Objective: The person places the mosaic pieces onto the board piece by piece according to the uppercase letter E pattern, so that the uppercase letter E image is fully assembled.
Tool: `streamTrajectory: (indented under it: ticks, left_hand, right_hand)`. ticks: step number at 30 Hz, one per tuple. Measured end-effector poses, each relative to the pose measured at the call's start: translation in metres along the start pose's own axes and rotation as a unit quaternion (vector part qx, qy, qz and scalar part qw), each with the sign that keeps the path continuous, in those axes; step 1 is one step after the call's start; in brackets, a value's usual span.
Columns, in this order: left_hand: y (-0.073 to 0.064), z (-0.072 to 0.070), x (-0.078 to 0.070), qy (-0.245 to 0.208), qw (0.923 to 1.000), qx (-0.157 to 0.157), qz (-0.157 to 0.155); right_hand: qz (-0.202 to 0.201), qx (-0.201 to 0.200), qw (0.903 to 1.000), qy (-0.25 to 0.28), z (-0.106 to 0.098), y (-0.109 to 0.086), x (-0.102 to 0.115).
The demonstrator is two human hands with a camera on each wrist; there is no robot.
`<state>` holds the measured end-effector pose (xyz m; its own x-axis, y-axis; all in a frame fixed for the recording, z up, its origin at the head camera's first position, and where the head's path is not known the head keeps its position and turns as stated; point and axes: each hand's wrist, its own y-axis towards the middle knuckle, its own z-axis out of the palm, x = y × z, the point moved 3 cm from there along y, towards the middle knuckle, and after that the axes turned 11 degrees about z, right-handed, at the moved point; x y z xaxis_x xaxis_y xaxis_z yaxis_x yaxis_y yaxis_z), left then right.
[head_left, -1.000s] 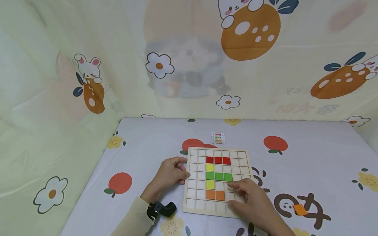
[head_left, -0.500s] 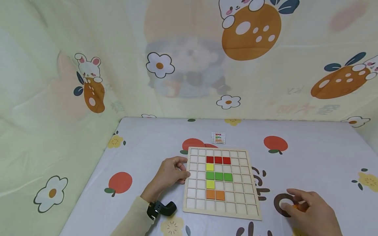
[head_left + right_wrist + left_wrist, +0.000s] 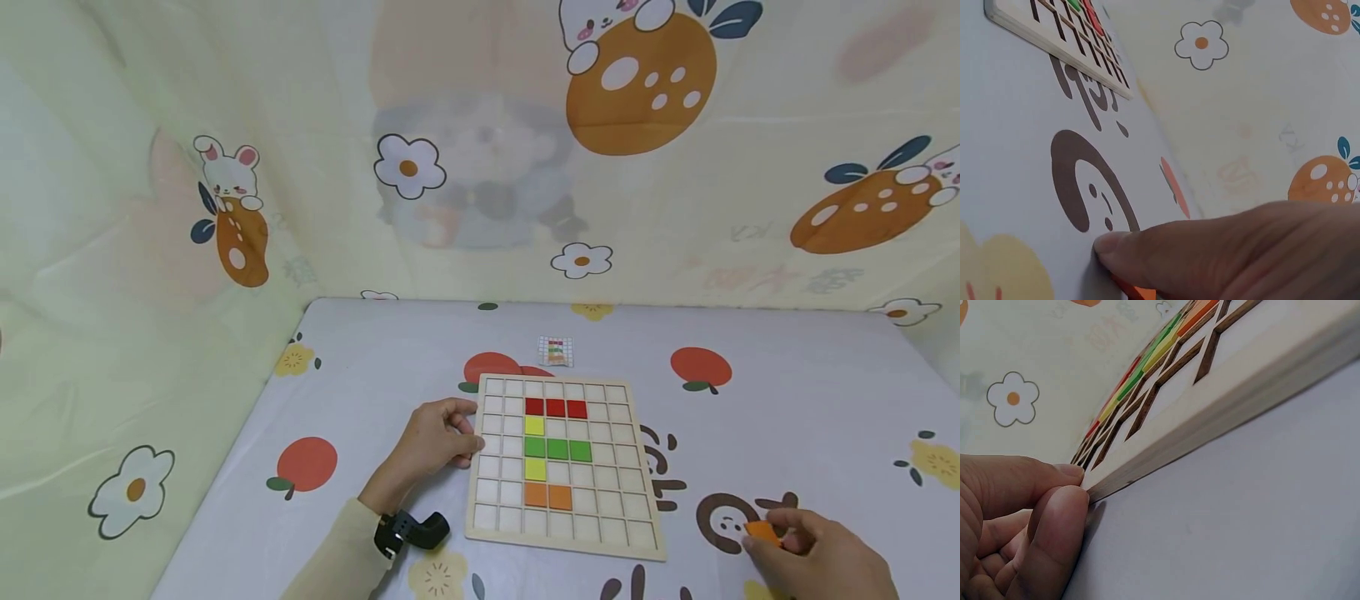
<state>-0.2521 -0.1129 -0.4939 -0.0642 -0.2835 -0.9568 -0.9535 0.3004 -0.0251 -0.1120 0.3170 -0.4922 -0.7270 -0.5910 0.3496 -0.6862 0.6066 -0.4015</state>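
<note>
A wooden grid board [image 3: 600, 530] lies on the cloth, with red, yellow, green and orange square tiles in some of its cells. At its left edge my left hand [image 3: 433, 435] holds the frame; in the left wrist view the thumb [image 3: 1063, 515] and a bent finger meet at the rim. Off to the right of the board, my right hand [image 3: 821, 554] pinches an orange square tile [image 3: 763, 533] between thumb and finger. In the right wrist view the tile [image 3: 1138, 292] is mostly hidden behind the thumb, low over the cloth.
A small pattern card [image 3: 556, 352] with a coloured grid lies behind the board. The table's white cloth [image 3: 390, 350] has printed fruit and flowers, and a patterned curtain [image 3: 480, 275] rises at the back and left. A black strap device [image 3: 408, 531] sits on the left wrist.
My right hand has gone from over the board's lower right to the loose orange tile at the right and taken hold of it. My left hand stays at the board's edge.
</note>
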Motion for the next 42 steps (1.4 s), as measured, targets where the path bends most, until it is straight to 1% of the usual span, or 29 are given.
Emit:
streamTrajectory:
  ticks: [3, 6, 9, 12, 15, 18, 21, 24, 26, 28, 32, 35, 38, 42]
  left_hand:
    - [0.0, 0.001, 0.0, 0.0, 1.0, 0.001, 0.0]
    - [0.001, 0.001, 0.0, 0.002, 1.0, 0.0, 0.0]
    - [0.001, 0.001, 0.0, 0.004, 1.0, 0.0, -0.004]
    - [0.0, 0.001, 0.0, 0.006, 1.0, -0.001, -0.006]
    - [0.0, 0.001, 0.0, 0.009, 0.9999, -0.002, -0.006]
    - [0.0, 0.001, 0.001, 0.011, 0.9999, -0.004, -0.008]
    - [0.0, 0.001, 0.002, 0.011, 0.9999, -0.003, -0.009]
    - [0.0, 0.001, 0.002, 0.011, 0.9999, -0.003, -0.007]
    - [0.001, 0.001, 0.002, 0.011, 0.9999, -0.002, -0.003]
    - [0.001, 0.001, 0.002, 0.01, 0.9999, -0.002, -0.003]
    - [0.001, 0.001, 0.003, 0.009, 0.9999, -0.003, -0.006]
    - [0.001, 0.001, 0.003, 0.01, 0.9999, -0.003, -0.007]
    - [0.001, 0.001, 0.003, 0.012, 0.9999, -0.004, -0.006]
    - [0.002, 0.001, 0.004, 0.01, 0.9999, -0.003, -0.003]
  right_hand:
    - [0.002, 0.0, 0.9999, 0.011, 0.0, 0.0, -0.003]
    - [-0.014, 0.017, 0.9995, 0.021, -0.001, -0.001, -0.003]
    - [-0.039, 0.03, 0.9985, 0.026, -0.001, -0.005, 0.003]
    - [-0.06, 0.016, 0.9971, 0.044, 0.0, -0.01, 0.012]
    - [-0.079, 0.017, 0.9946, 0.066, 0.001, -0.013, 0.02]
    - [-0.107, 0.028, 0.9907, 0.078, 0.003, -0.015, 0.023]
    - [-0.122, 0.07, 0.9834, 0.115, 0.007, -0.018, 0.026]
    - [-0.138, 0.086, 0.9785, 0.127, 0.01, -0.021, 0.032]
    - [-0.145, 0.095, 0.9776, 0.119, 0.011, -0.022, 0.037]
    - [-0.157, 0.084, 0.9799, 0.091, 0.012, -0.023, 0.039]
    - [-0.154, 0.081, 0.9826, 0.064, 0.014, -0.025, 0.043]
    - [-0.171, 0.059, 0.9829, 0.034, 0.015, -0.025, 0.045]
    - [-0.195, 0.041, 0.98, 0.001, 0.014, -0.024, 0.049]
    - [-0.227, 0.034, 0.9729, -0.028, 0.012, -0.023, 0.053]
